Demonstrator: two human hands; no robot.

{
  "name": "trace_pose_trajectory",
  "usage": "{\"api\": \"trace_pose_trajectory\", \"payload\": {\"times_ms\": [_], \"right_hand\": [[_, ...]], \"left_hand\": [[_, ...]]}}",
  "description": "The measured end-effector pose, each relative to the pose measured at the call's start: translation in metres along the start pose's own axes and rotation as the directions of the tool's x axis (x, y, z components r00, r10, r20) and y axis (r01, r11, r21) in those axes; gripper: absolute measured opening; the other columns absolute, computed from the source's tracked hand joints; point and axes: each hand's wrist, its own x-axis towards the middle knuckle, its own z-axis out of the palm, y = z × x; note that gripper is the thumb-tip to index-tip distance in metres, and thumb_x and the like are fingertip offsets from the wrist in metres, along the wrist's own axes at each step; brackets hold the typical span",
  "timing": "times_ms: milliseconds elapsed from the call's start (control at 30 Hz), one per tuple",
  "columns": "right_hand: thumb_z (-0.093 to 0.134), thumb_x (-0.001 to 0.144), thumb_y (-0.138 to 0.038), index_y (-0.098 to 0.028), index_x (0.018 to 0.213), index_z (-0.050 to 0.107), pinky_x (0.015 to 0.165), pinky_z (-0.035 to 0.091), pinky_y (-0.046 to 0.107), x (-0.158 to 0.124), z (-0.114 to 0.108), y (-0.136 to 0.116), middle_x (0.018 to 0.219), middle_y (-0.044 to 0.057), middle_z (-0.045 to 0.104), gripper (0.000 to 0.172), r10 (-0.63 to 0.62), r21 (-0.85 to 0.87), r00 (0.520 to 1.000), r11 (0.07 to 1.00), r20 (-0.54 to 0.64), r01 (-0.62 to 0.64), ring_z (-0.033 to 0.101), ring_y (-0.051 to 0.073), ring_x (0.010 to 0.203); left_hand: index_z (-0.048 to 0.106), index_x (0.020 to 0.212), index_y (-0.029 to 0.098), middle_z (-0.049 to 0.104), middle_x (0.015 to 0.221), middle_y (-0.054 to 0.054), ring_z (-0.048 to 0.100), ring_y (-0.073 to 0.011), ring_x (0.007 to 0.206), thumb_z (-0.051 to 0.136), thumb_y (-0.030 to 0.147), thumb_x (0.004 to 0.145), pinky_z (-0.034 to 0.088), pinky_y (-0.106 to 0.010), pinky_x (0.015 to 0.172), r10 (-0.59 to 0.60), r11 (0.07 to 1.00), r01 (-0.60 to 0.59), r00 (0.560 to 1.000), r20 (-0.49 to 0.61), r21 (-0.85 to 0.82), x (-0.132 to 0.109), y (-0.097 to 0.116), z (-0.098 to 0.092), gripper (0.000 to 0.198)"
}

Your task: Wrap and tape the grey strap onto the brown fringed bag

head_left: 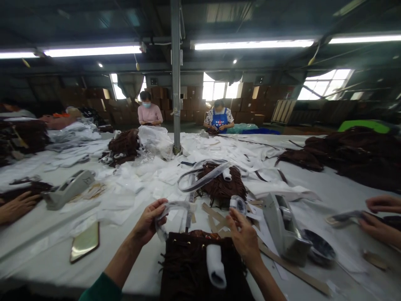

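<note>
A dark brown fringed bag (180, 267) lies directly before me at the table's near edge, with a white foam-wrapped piece (215, 265) on its front. Above the bag's left top corner, my left hand (149, 221) pinches a strap wrapped in clear plastic (177, 205). My right hand (244, 238) is above the bag's right side, its fingers closed on a curled piece in clear plastic (239, 205). Whether both pieces belong to one strap cannot be made out. Farther back lies another fringed bag (216, 184) with a plastic-covered strap looped over it.
A grey tape dispenser (286, 230) and a dark tape roll (321, 247) stand right; another dispenser (70, 188) and a phone (85, 241) are left. Co-workers' hands (380, 221) (19, 207) work at both sides. A post (176, 83) rises mid-table; two people sit beyond.
</note>
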Motion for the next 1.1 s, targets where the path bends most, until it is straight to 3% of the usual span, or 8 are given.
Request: {"api": "trace_pose_trajectory", "payload": {"times_ms": [233, 400, 500, 600, 800, 900, 1000, 1100], "right_hand": [[0.067, 0.078, -0.031, -0.018, 0.136, 0.044, 0.102, 0.041, 0.046, -0.021, 0.046, -0.049, 0.133, 0.013, 0.052, 0.064, -0.428, -0.116, 0.858, 0.873, 0.285, 0.474, 0.047, 0.029, 0.124], [0.049, 0.090, -0.018, -0.018, 0.125, 0.050, 0.085, 0.049, 0.034, -0.027, 0.073, -0.052, 0.107, 0.010, 0.064, 0.035, -0.441, -0.242, 0.809, 0.799, 0.388, 0.551, 0.060, 0.023, 0.097], [0.053, 0.084, -0.008, -0.014, 0.114, 0.054, 0.075, 0.047, 0.030, -0.020, 0.072, -0.045, 0.094, 0.010, 0.063, 0.031, -0.447, -0.410, 0.791, 0.684, 0.418, 0.603, 0.059, 0.022, 0.086], [0.055, 0.080, -0.005, -0.017, 0.101, 0.059, 0.065, 0.040, 0.027, -0.014, 0.063, -0.036, 0.081, 0.006, 0.059, 0.024, -0.473, -0.546, 0.761, 0.531, 0.444, 0.648, 0.054, 0.020, 0.075], [0.053, 0.090, -0.025, -0.024, 0.116, 0.057, 0.061, 0.030, 0.028, -0.014, 0.047, -0.035, 0.074, 0.002, 0.055, 0.026, -0.519, -0.490, 0.630, 0.397, 0.578, 0.776, 0.047, 0.017, 0.067], [0.054, 0.090, -0.026, -0.025, 0.105, 0.061, 0.074, 0.033, 0.033, -0.011, 0.043, -0.047, 0.086, 0.006, 0.058, 0.016, -0.493, -0.521, 0.652, 0.393, 0.576, 0.757, 0.049, 0.021, 0.082], [0.053, 0.086, -0.014, -0.021, 0.096, 0.063, 0.081, 0.033, 0.036, -0.004, 0.040, -0.061, 0.100, 0.011, 0.058, 0.016, -0.431, -0.578, 0.739, 0.460, 0.518, 0.674, 0.048, 0.024, 0.093], [0.047, 0.084, -0.006, -0.017, 0.095, 0.064, 0.079, 0.036, 0.033, 0.001, 0.041, -0.072, 0.096, 0.011, 0.059, 0.023, -0.246, -0.483, 0.871, 0.752, 0.425, 0.448, 0.050, 0.023, 0.092]], "left_hand": [[0.063, 0.092, 0.014, 0.062, 0.069, 0.000, 0.053, -0.0056, 0.053, 0.083, 0.026, 0.063, 0.040, -0.015, 0.048, -0.068, 0.994, 0.065, 0.997, 0.031, 0.085, -0.010, -0.001, 0.014, 0.038], [0.063, 0.096, 0.015, 0.058, 0.065, 0.003, 0.046, -0.0034, 0.047, 0.082, 0.035, 0.063, 0.034, -0.015, 0.045, -0.073, 0.981, 0.066, 0.997, 0.031, 0.182, -0.014, -0.008, 0.013, 0.043], [0.066, 0.100, 0.014, 0.049, 0.053, 0.007, 0.035, -0.0031, 0.041, 0.073, 0.050, 0.070, 0.024, -0.016, 0.041, -0.083, 0.919, 0.062, 0.996, 0.036, 0.390, -0.013, -0.021, 0.003, 0.048], [0.070, 0.090, 0.012, 0.054, 0.054, 0.003, 0.043, -0.0079, 0.048, 0.065, 0.060, 0.073, 0.028, -0.019, 0.047, -0.082, 0.807, -0.003, 0.990, 0.118, 0.590, -0.012, -0.037, -0.007, 0.052], [0.066, 0.071, 0.011, 0.051, 0.049, 0.002, 0.039, -0.0084, 0.047, 0.063, 0.065, 0.070, 0.022, -0.021, 0.047, -0.129, 0.730, 0.003, 0.983, 0.133, 0.683, -0.010, -0.048, -0.019, 0.054], [0.059, 0.067, 0.013, 0.047, 0.048, 0.004, 0.036, -0.0071, 0.044, 0.063, 0.065, 0.070, 0.021, -0.020, 0.045, -0.099, 0.770, 0.024, 0.992, 0.083, 0.637, -0.011, -0.047, -0.019, 0.052], [0.055, 0.067, 0.015, 0.049, 0.053, 0.004, 0.039, -0.0074, 0.047, 0.064, 0.064, 0.071, 0.026, -0.018, 0.045, -0.056, 0.836, 0.002, 0.995, 0.083, 0.548, -0.015, -0.048, -0.014, 0.050], [0.053, 0.067, 0.015, 0.052, 0.056, 0.003, 0.043, -0.0078, 0.049, 0.065, 0.062, 0.070, 0.031, -0.018, 0.046, -0.034, 0.875, -0.004, 0.997, 0.069, 0.485, -0.019, -0.050, -0.005, 0.048]]}}
